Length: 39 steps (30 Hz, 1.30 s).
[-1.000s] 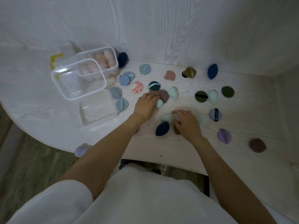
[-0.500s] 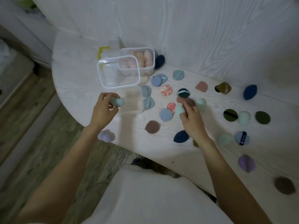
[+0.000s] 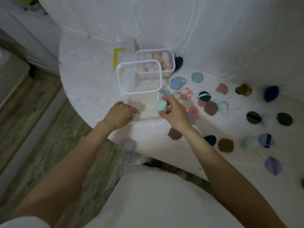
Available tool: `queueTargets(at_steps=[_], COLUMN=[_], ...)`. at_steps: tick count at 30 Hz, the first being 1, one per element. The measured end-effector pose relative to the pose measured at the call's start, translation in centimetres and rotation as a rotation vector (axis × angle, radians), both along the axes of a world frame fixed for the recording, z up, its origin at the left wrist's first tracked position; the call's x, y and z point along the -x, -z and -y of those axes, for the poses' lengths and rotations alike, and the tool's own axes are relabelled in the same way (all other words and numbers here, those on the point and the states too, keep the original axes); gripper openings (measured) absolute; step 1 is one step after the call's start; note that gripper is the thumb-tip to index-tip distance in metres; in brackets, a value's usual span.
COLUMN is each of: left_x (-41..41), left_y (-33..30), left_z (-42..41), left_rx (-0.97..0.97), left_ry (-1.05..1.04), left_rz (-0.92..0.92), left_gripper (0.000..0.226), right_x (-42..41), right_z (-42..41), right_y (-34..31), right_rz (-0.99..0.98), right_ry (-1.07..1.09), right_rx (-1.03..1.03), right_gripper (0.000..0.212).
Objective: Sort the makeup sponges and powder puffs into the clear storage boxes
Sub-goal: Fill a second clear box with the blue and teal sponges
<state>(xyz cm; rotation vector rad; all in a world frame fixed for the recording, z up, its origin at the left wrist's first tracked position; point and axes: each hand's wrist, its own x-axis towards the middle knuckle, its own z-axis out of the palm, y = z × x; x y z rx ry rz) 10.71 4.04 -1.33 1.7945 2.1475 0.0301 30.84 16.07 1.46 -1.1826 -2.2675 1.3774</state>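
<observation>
Two clear boxes stand at the back of the white table: one (image 3: 171, 55) holds several pink sponges, and an empty one (image 3: 121, 79) is in front of it. A lower clear box (image 3: 148, 99) sits nearest me. My left hand (image 3: 119, 114) is curled on a pale mint sponge (image 3: 135, 117) at that box's left front corner. My right hand (image 3: 174, 112) pinches a second mint sponge (image 3: 161, 106) over the box's right side. Several puffs and sponges in blue, pink, green, brown and lilac lie scattered to the right.
A lilac puff (image 3: 128, 143) sits on the table's curved front edge (image 3: 92, 116), with wooden floor below to the left. A yellow L-shaped piece (image 3: 117, 58) lies behind the boxes. A white wall closes the back and the right.
My right hand has picked up a mint sponge and moved left to the low box. My left hand has brought its sponge down to the box's corner. The view has shifted left.
</observation>
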Motion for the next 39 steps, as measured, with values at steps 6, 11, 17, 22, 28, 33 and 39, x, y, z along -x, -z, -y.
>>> queueTargets(at_steps=[6, 11, 17, 22, 28, 33, 39], left_x=[1.0, 1.3, 0.2, -0.6, -1.4, -1.9, -3.7], left_y=[0.0, 0.9, 1.0, 1.0, 1.6, 1.4, 1.0], left_z=[1.4, 2.3, 1.3, 1.0, 0.9, 0.6, -0.3], left_rx=[0.054, -0.066, -0.114, -0.070, -0.066, -0.083, -0.079], left_ry=[0.082, 0.095, 0.027, -0.044, -0.047, -0.062, -0.136], left_rz=[0.020, 0.122, 0.010, -0.009, -0.021, -0.047, -0.098], left_gripper=[0.038, 0.038, 0.046, 0.060, 0.052, 0.049, 0.041], right_x=[3.1, 4.6, 6.4, 7.4, 6.7, 2.7, -6.1], right_z=[1.3, 2.1, 2.3, 2.4, 2.5, 1.4, -3.1], right_y=[1.6, 2.2, 2.4, 2.7, 3.0, 1.1, 1.8], right_rz=[0.154, 0.243, 0.408, 0.492, 0.481, 0.222, 0.206], right_ry=[-0.178, -0.269, -0.241, -0.175, -0.270, -0.210, 0.077], right_rx=[-0.162, -0.220, -0.401, -0.458, -0.437, -0.371, -0.528], right_gripper=[0.038, 0.033, 0.028, 0.025, 0.033, 0.029, 0.020])
